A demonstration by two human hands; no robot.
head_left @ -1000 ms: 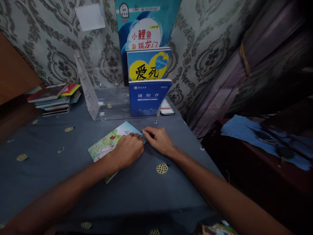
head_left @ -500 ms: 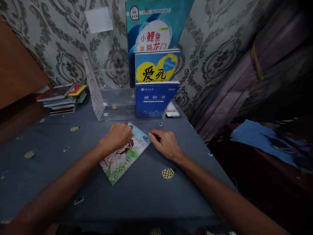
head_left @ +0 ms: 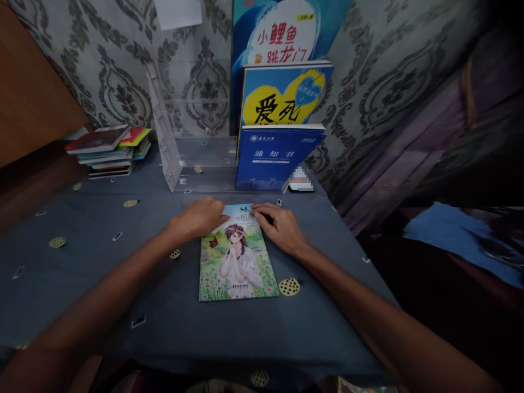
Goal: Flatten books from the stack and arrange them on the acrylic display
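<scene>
A thin illustrated book [head_left: 241, 265] lies flat on the cloth, front cover up and nearly straight to me. Its cover shows a figure, green flowers and a red butterfly. My left hand [head_left: 200, 218] is closed at the upper left corner, covering that corner. At the upper right corner, my right hand [head_left: 280, 226] has its fingers curled and holds the edge. Beyond both hands stands a clear acrylic book rack [head_left: 164, 136], its right part filled with a blue booklet [head_left: 270, 161], a blue book with a yellow heart [head_left: 257, 103] and a tall teal book [head_left: 282, 30].
A pile of books [head_left: 112, 150] sits at the back left of the table, whose cloth [head_left: 135, 284] is blue-grey with pineapples. Patterned wallpaper [head_left: 204, 82] rises behind the rack. On the right are a curtain [head_left: 413, 125] and some blue fabric [head_left: 446, 234].
The illustrated book has turned from a slant to nearly straight, with both hands at its top corners. My left hand has shifted off its cover picture. The camera view has moved slightly.
</scene>
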